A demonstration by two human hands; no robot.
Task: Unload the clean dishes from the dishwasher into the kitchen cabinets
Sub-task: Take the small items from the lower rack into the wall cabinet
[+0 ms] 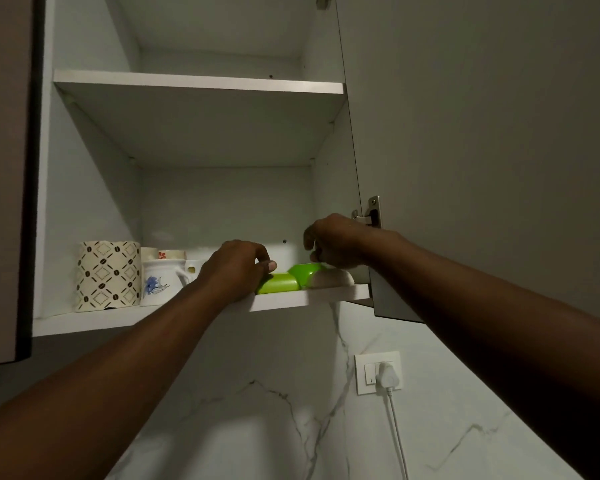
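Observation:
Both my hands reach into an open wall cabinet, onto its bottom shelf (312, 296). My left hand (236, 266) curls over the top of a green bowl (278, 284) near the shelf's front edge. A second green bowl (305, 271) stands just behind and to the right. Beside it sits a pale bowl (333, 278). My right hand (336, 242) hovers over these two with its fingers curled down at their rims; whether it grips one I cannot tell.
A patterned beige mug (108, 275), a white cup with a blue flower (160, 284) and more cups behind fill the shelf's left. The upper shelf (201, 81) shows nothing on it. The open door (465, 133) hangs at right. A wall socket with plug (383, 374) sits below.

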